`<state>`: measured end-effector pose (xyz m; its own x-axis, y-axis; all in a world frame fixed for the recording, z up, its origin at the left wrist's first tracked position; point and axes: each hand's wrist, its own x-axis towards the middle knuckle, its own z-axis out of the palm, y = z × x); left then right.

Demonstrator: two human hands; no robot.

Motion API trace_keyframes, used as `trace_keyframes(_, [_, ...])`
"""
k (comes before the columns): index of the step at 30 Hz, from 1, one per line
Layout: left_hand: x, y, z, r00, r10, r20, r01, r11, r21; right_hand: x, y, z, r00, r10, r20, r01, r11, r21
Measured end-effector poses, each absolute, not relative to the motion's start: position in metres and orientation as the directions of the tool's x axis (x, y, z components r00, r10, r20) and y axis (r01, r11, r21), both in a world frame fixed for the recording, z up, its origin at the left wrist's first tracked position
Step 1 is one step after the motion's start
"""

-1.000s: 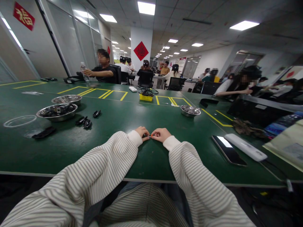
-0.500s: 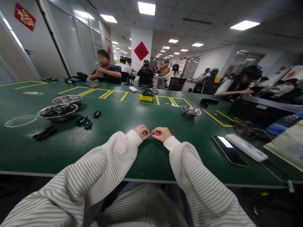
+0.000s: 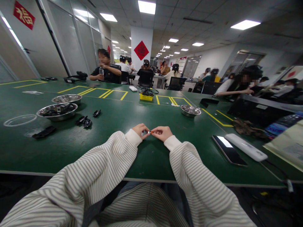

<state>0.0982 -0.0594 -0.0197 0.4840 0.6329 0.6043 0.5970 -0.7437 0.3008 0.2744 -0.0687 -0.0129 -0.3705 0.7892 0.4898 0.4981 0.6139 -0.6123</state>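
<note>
Over the green table [image 3: 151, 164], my left hand [image 3: 140, 130] and my right hand [image 3: 162, 133] meet fingertip to fingertip. Between them is a small part with white, dark and orange on it [image 3: 149, 132]; its kind is too small to make out. The left fingers pinch its pale and dark end. At the orange end, my right thumb and fingers are closed on it. Much of the part is hidden by the fingertips.
To the left stand a steel bowl of black parts [image 3: 57, 112] and another steel bowl [image 3: 67, 99], with loose black pieces [image 3: 84, 121] nearby. A smaller bowl [image 3: 190, 111], a phone [image 3: 229, 150] and a white power bank [image 3: 246, 147] lie right. A yellow tray of cables [image 3: 146, 97] sits ahead.
Both hands stay nearly in place; the small part has turned slightly and shows more white. Across the table, a person's hand with a bottle has lowered.
</note>
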Motion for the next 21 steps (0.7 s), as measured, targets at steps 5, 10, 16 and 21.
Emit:
trace_keyframes(5, [0.0982, -0.0619, -0.018, 0.468, 0.627, 0.623, 0.587, -0.747, 0.311, 0.2735, -0.0713, -0.011, -0.332, 0.804, 0.493, 0.491, 0.593, -0.638])
trace_keyframes(10, [0.0979, -0.0617, -0.0178, 0.476, 0.609, 0.634, 0.568, -0.764, 0.308, 0.2725, -0.0742, -0.0074, -0.3, 0.824, 0.481, 0.49, 0.566, -0.663])
trace_keyframes(16, [0.0972, -0.0623, -0.0162, 0.474, 0.6, 0.644, 0.562, -0.77, 0.304, 0.2712, -0.0735, -0.007, -0.256, 0.866, 0.429, 0.414, 0.499, -0.761])
trace_keyframes(21, [0.0967, -0.0644, -0.0154, 0.467, 0.595, 0.655, 0.562, -0.771, 0.3, 0.2703, -0.0711, -0.0077, -0.248, 0.913, 0.323, 0.274, 0.386, -0.881])
